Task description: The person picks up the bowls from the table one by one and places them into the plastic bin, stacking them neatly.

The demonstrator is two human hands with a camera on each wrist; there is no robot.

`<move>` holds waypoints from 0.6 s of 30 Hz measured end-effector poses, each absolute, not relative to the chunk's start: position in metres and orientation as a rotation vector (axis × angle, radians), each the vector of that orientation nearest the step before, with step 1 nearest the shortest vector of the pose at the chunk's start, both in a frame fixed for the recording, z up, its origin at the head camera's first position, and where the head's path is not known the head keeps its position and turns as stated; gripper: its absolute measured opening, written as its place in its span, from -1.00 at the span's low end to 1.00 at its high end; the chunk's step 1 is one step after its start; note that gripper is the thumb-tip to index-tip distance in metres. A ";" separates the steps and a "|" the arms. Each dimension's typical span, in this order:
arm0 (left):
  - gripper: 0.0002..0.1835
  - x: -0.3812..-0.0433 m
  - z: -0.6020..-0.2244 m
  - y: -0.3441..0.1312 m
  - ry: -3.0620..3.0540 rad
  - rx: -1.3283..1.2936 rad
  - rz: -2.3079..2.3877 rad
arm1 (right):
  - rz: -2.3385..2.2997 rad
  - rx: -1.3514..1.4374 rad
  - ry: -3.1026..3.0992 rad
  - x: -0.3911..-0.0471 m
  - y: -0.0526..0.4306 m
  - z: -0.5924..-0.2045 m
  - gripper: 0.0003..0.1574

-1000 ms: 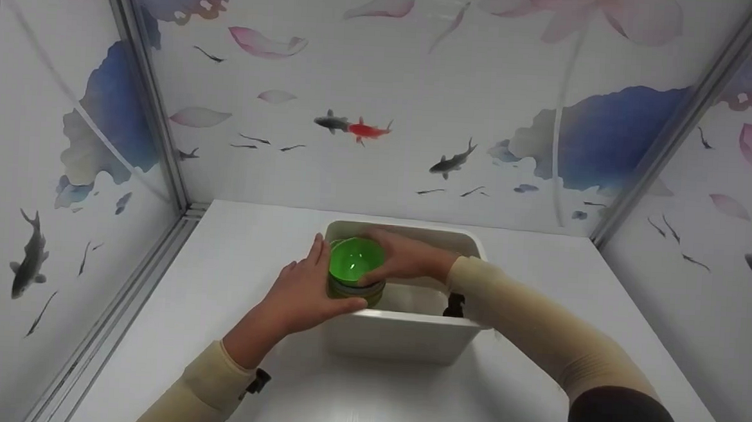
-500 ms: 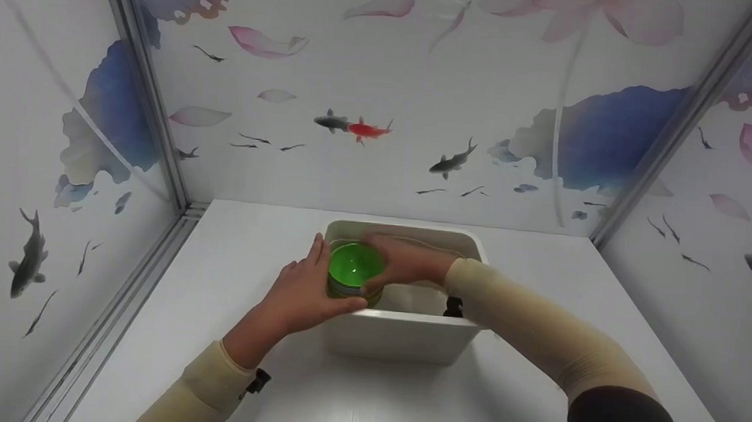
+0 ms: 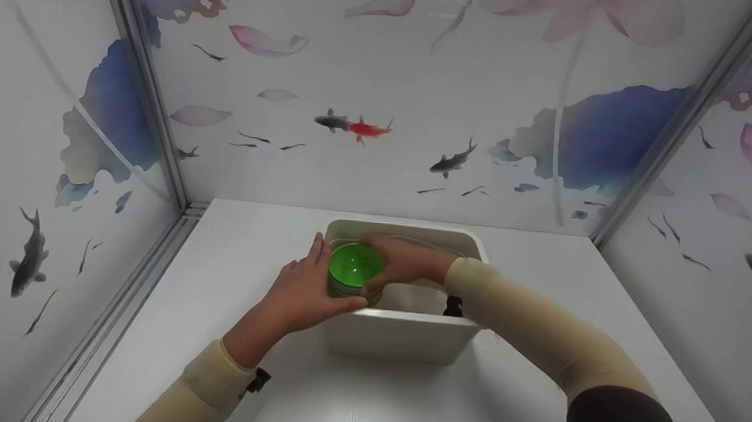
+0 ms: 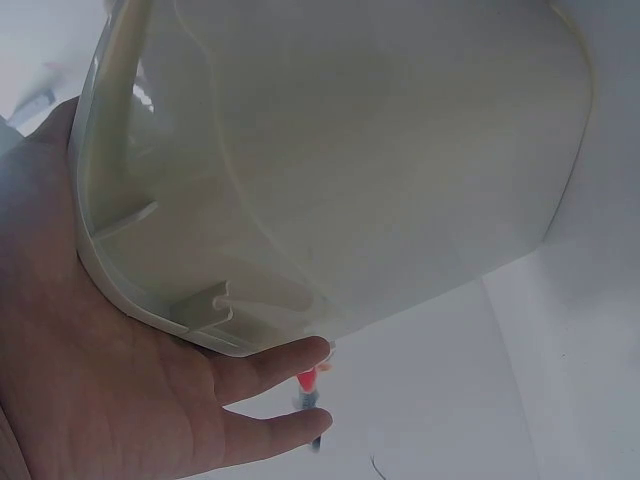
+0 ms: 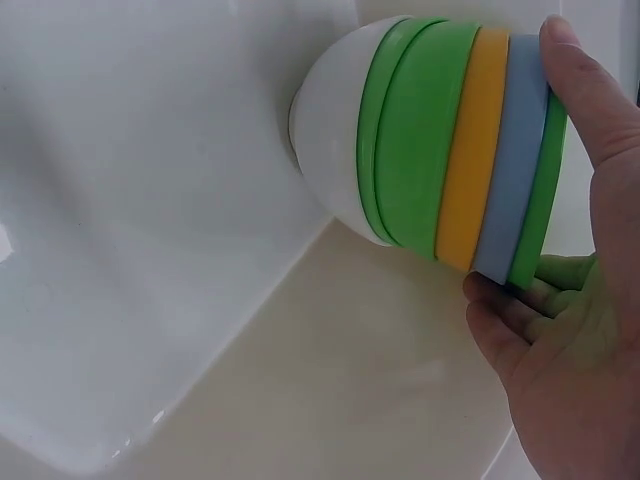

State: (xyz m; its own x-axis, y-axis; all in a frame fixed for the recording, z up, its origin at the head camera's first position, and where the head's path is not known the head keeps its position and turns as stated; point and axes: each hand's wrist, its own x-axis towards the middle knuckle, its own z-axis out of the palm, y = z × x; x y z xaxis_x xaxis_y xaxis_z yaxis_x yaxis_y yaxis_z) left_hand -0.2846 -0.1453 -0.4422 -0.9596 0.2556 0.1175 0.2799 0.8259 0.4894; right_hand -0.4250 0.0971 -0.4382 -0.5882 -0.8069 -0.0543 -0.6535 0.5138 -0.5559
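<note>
A stack of bowls (image 5: 420, 140) stands in the left end of a white plastic bin (image 3: 401, 342). From the bottom, the right wrist view shows a white bowl (image 5: 340, 130), green layers, a yellow one (image 5: 475, 150), a grey-blue one and a green bowl (image 3: 355, 265) on top. My right hand (image 3: 410, 261) reaches inside the bin and grips the upper bowls, thumb on one side and fingers on the other. My left hand (image 3: 301, 294) presses against the bin's left corner, fingers extended along the outside and thumb along the front rim.
The bin rests on a white table (image 3: 252, 243). Printed white panels with fish and petals enclose the table at the back and sides, joined by metal corner posts (image 3: 144, 83). A dark strap piece (image 3: 453, 306) shows under the right wrist.
The green top bowl has gone down a little with my right hand and sits lower on the stack than a second ago. My left hand stays put on the bin.
</note>
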 end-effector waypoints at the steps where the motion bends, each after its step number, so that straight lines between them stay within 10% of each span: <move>1: 0.55 -0.284 -0.442 -0.145 -2.958 -0.433 -0.801 | -0.712 -1.230 2.445 -0.425 0.097 -0.438 0.27; 18: 0.57 -0.286 -0.444 -0.145 -2.959 -0.431 -0.821 | -0.655 -1.250 2.443 -0.429 0.104 -0.422 0.20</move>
State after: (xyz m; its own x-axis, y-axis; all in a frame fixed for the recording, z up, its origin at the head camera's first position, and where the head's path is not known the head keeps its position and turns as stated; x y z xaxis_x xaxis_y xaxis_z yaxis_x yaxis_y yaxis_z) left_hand -0.2861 -0.1448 -0.4438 -0.9606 0.2544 0.1122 0.2759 0.8212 0.4996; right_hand -0.4289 0.1037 -0.4216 -0.5666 -0.8208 -0.0723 -0.6747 0.5125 -0.5312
